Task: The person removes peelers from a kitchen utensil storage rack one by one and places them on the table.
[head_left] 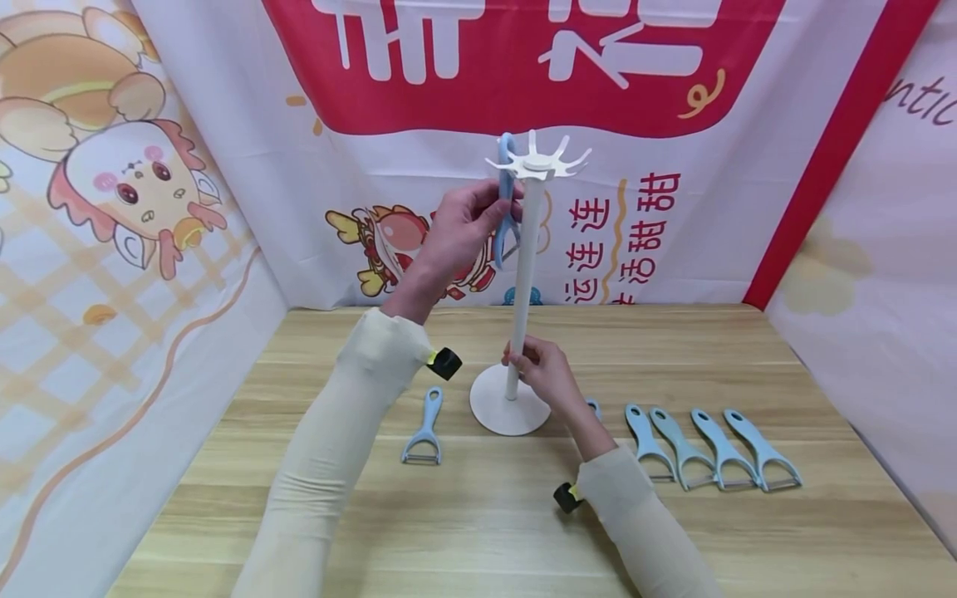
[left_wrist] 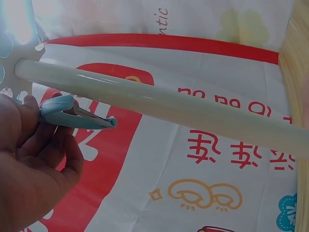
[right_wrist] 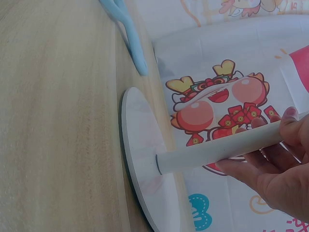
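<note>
A white stand with a round base and a ring of prongs at its top stands upright on the table. High beside the pole, my left hand pinches a light-blue peeler by its handle, blade end down. The handle's top is level with the prongs; whether it hangs on one I cannot tell. My right hand grips the lower pole, and the right wrist view shows the fingers around the pole above the base.
One peeler lies left of the base. Several more peelers lie in a row on the right of the wooden table, and another peeler is partly hidden by my right arm. A printed cloth hangs behind.
</note>
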### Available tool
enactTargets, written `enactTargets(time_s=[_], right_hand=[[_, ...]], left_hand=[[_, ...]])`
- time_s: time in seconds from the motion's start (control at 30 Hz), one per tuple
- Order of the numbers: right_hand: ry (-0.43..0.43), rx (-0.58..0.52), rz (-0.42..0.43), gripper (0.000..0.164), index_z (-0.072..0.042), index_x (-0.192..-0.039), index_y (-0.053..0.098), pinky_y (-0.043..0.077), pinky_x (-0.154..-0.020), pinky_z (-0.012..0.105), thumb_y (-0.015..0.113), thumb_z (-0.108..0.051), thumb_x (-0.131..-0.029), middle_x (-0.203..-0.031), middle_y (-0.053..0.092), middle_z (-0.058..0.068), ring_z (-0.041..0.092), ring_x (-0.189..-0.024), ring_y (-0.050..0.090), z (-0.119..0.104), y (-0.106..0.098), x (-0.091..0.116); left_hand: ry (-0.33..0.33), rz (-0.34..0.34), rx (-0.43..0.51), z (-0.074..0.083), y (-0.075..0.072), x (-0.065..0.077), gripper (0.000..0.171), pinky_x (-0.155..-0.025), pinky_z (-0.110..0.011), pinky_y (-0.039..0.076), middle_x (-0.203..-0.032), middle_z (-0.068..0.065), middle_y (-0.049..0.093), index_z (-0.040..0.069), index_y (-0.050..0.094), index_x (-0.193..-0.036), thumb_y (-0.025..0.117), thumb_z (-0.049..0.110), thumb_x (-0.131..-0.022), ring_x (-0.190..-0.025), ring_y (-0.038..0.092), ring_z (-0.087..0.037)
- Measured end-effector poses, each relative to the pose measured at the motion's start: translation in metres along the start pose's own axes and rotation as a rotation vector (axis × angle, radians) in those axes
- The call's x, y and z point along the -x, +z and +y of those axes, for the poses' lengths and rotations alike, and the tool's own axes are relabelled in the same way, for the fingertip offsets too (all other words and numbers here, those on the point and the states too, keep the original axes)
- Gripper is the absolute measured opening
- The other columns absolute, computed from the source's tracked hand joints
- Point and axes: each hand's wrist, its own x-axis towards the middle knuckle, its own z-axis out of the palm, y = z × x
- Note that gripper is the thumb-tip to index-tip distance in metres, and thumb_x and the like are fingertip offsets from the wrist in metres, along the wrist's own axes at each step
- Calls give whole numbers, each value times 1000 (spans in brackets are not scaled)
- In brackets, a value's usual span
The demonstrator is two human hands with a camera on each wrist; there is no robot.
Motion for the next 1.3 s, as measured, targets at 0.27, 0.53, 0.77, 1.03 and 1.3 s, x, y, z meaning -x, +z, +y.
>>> enactTargets(time_s=[0.27, 0.53, 0.77, 1.03, 1.3], right_hand=[[-12, -1, -6, 13, -5, -108, 67, 53, -99, 48, 57, -10, -100, -111, 68, 14, 27, -112, 65, 0, 0, 0], [-13, 4, -3, 14, -5, -109, 67, 54, -99, 48, 57, -10, -100, -111, 68, 14, 27, -111, 65, 2, 0, 0], [-2, 0, -3, 13, -6, -109, 67, 54, -100, 48, 57, -11, -100, -110, 68, 13, 27, -112, 64, 0, -1, 0], [-6, 0, -4, 14, -5, -109, 66, 54, -100, 46, 57, -10, -101, -111, 68, 14, 27, -112, 64, 1, -1, -1], [-23, 13, -2, 14, -4, -109, 66, 54, -99, 47, 56, -9, -101, -110, 68, 15, 28, -112, 65, 2, 0, -2]], left_hand=[[-16, 53, 1, 5, -2, 1, 29, -107, -31, 50, -114, -12, 69, 7, 63, -126, 56, 17, -100, -107, 69, -19], [20, 104, 40, 3, -6, 4, 32, -106, -29, 51, -112, -16, 69, 4, 62, -127, 59, 17, -99, -104, 69, -21], [-9, 140, 57, -7, -15, 13, 30, -102, -31, 54, -109, -16, 70, 2, 62, -124, 61, 16, -98, -102, 70, -23], [-101, 149, -33, -20, -28, 32, 35, -99, -35, 56, -110, -18, 70, 2, 64, -124, 67, 22, -94, -99, 70, -20], [-184, 102, -105, -38, -34, 48, 36, -91, -31, 58, -104, -15, 71, 2, 65, -123, 71, 20, -92, -91, 70, -17]])
